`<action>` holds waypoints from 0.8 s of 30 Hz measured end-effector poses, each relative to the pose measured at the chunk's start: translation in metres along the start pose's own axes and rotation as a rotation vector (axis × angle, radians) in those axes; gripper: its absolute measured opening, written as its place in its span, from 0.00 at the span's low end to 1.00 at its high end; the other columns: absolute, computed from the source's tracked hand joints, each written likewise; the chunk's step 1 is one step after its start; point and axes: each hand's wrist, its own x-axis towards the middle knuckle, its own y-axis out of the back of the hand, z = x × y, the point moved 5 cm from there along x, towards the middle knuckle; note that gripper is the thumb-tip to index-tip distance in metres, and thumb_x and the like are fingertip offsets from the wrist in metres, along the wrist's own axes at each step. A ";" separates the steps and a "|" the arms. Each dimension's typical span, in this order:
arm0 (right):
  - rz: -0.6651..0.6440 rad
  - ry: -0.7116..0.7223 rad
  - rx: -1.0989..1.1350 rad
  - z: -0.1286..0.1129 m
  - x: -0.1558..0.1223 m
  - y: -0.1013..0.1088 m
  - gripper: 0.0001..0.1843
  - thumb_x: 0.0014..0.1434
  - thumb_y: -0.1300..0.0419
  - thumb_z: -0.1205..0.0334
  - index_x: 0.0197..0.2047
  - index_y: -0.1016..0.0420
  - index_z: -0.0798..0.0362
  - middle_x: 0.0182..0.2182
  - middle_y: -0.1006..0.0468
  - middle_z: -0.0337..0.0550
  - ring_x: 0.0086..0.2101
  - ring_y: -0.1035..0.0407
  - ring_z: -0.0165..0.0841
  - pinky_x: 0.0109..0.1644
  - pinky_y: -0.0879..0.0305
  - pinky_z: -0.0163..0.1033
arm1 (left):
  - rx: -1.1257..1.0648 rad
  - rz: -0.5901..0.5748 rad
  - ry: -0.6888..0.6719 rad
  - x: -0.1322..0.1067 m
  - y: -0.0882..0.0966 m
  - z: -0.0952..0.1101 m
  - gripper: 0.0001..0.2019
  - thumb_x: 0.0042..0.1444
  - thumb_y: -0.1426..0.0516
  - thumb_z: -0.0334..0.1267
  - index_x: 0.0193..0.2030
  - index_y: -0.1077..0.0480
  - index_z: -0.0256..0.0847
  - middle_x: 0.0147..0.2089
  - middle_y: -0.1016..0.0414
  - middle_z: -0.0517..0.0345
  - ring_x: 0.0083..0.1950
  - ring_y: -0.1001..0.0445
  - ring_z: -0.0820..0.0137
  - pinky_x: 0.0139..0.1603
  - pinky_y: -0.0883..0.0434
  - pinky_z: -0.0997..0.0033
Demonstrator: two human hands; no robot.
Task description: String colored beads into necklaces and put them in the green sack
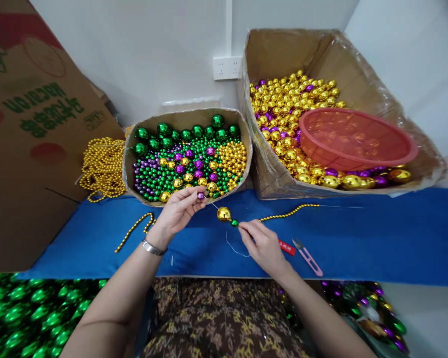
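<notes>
Between thumb and fingertips, my left hand point(181, 206) pinches a small purple bead point(200, 196) at the front rim of the bead box. A thin string point(215, 205) runs from there to a large gold bead point(224, 214) and a small green bead point(235, 223). My right hand point(263, 243) is closed on the string just beside the green bead. Past that hand, a strand of small gold beads point(289, 214) lies on the blue cloth and ends in bare string. A loose thread end point(235, 251) curls below my hands.
A cardboard box point(251, 164) holds green, purple and gold beads. A larger carton point(261, 186) holds gold and purple beads and a red plastic basket point(358, 161). Pink thread snips point(309, 258) and a red label point(286, 247) lie right. Gold bead strands point(102, 166) pile left beside a tall carton point(41, 149).
</notes>
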 end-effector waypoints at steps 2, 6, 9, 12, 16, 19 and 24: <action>-0.014 0.011 -0.035 0.001 -0.001 0.000 0.11 0.67 0.49 0.64 0.44 0.25 0.52 0.33 0.23 0.44 0.34 0.27 0.31 0.39 0.31 0.35 | 0.029 -0.015 -0.012 0.000 0.001 0.001 0.12 0.50 0.34 0.41 0.41 0.21 0.39 0.39 0.20 0.52 0.36 0.23 0.72 0.40 0.24 0.71; -0.035 0.066 -0.159 0.003 -0.004 -0.001 0.12 0.67 0.50 0.65 0.45 0.25 0.52 0.32 0.25 0.44 0.32 0.28 0.32 0.38 0.31 0.36 | 0.146 -0.044 -0.095 -0.003 -0.001 0.007 0.11 0.50 0.34 0.38 0.41 0.22 0.39 0.38 0.20 0.53 0.37 0.24 0.73 0.37 0.26 0.76; -0.025 0.032 -0.124 0.007 -0.006 -0.006 0.11 0.67 0.50 0.65 0.45 0.26 0.52 0.33 0.24 0.45 0.33 0.27 0.33 0.40 0.30 0.37 | 0.212 -0.063 -0.107 -0.009 -0.008 -0.001 0.11 0.48 0.33 0.37 0.39 0.24 0.40 0.37 0.20 0.53 0.37 0.24 0.72 0.34 0.28 0.77; -0.017 -0.081 -0.003 0.021 -0.013 -0.019 0.08 0.66 0.48 0.63 0.44 0.29 0.52 0.34 0.22 0.44 0.34 0.26 0.33 0.40 0.28 0.37 | 0.249 -0.050 -0.061 -0.016 -0.016 -0.027 0.10 0.48 0.33 0.40 0.37 0.24 0.40 0.37 0.20 0.53 0.34 0.24 0.72 0.34 0.28 0.75; -0.057 -0.126 0.004 0.045 -0.024 -0.035 0.09 0.64 0.49 0.67 0.45 0.30 0.52 0.35 0.21 0.44 0.34 0.25 0.34 0.39 0.27 0.38 | 0.355 0.024 -0.072 -0.021 -0.017 -0.063 0.11 0.50 0.35 0.45 0.35 0.22 0.40 0.37 0.20 0.53 0.33 0.25 0.70 0.34 0.27 0.71; -0.112 -0.109 -0.099 0.053 -0.024 -0.034 0.14 0.64 0.51 0.69 0.50 0.30 0.52 0.42 0.21 0.48 0.40 0.24 0.36 0.43 0.26 0.40 | 0.450 0.063 -0.119 -0.021 -0.014 -0.070 0.10 0.50 0.36 0.46 0.34 0.22 0.41 0.34 0.20 0.55 0.32 0.25 0.69 0.34 0.27 0.70; -0.114 -0.065 -0.078 0.032 -0.002 -0.027 0.18 0.67 0.51 0.64 0.58 0.33 0.51 0.49 0.24 0.50 0.48 0.27 0.37 0.51 0.28 0.41 | 0.498 0.045 -0.213 -0.024 -0.022 -0.038 0.10 0.53 0.38 0.45 0.36 0.22 0.42 0.34 0.19 0.55 0.34 0.22 0.67 0.36 0.25 0.69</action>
